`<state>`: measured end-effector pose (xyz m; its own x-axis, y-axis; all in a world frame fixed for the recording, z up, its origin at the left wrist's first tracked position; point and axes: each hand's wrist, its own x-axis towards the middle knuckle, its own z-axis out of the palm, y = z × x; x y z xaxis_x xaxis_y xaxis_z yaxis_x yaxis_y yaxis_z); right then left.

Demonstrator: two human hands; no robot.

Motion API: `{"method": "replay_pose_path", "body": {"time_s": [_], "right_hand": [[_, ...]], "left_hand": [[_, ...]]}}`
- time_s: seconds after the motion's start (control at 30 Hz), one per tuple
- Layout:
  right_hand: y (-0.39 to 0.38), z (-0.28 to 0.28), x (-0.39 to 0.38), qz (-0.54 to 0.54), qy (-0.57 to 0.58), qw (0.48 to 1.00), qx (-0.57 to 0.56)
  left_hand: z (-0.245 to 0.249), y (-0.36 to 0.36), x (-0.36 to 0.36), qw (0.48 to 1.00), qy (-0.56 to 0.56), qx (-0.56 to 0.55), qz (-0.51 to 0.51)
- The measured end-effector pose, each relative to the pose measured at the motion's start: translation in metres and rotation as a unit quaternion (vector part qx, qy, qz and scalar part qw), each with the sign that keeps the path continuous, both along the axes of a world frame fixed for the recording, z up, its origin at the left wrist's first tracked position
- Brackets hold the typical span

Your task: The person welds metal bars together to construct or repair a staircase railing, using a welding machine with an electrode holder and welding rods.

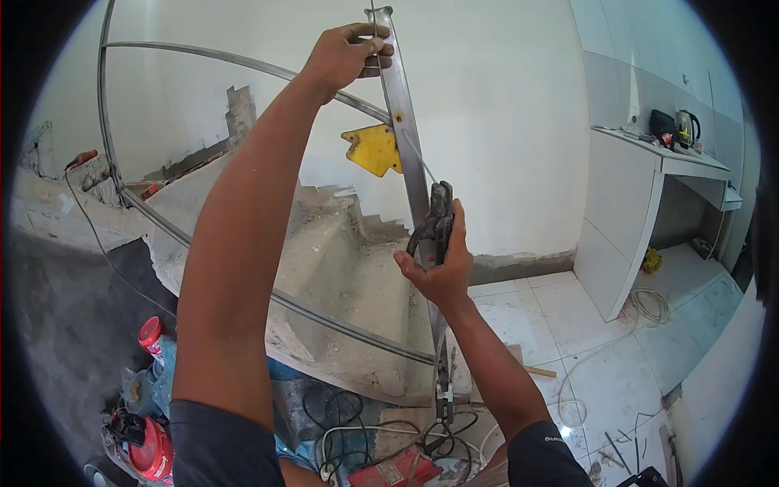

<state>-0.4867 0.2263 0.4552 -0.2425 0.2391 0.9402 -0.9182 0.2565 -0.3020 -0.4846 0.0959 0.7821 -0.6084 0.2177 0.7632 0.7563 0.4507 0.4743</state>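
Observation:
My left hand (349,58) is raised at the top of an upright metal post (395,85), its fingers closed around a thin rod (374,15) beside the post. Lower down, my right hand (445,264) grips a black welding electrode holder (439,215) in front of the same post. A thin welding electrode (420,159) slants up and left from the holder's jaws, along the post. A yellow welding magnet (373,150) sits against the post, just under where a curved metal rail (235,58) meets it. A lower rail (349,329) runs down toward the post's foot.
Rough concrete steps (373,284) rise behind the rails. Below are a red welding machine (395,471), tangled cables and a red bucket (152,450). At right, a white counter (617,211) carries a kettle (688,128). Cord and metal offcuts lie on the tiled floor (519,312).

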Motion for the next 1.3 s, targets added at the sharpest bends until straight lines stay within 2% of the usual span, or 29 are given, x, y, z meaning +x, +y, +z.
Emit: {"method": "replay_pose_path", "body": {"time_s": [0.23, 0.6, 1.0, 1.3], "right_hand": [[-0.001, 0.0, 0.002, 0.021, -0.031, 0.999, -0.005], [-0.001, 0.009, 0.008, -0.003, -0.002, 1.0, 0.022], [-0.005, 0.015, 0.007, -0.041, -0.02, 0.999, 0.01], [-0.005, 0.018, 0.013, -0.065, -0.007, 0.998, 0.014]], "left_hand": [[-0.005, 0.002, 0.002, 1.0, 0.011, 0.015, 0.007], [-0.007, 0.0, -0.005, 1.0, 0.027, 0.005, 0.0], [-0.008, -0.001, -0.006, 0.999, 0.03, 0.004, -0.011], [-0.005, -0.004, -0.01, 0.999, -0.001, 0.006, -0.04]]}}
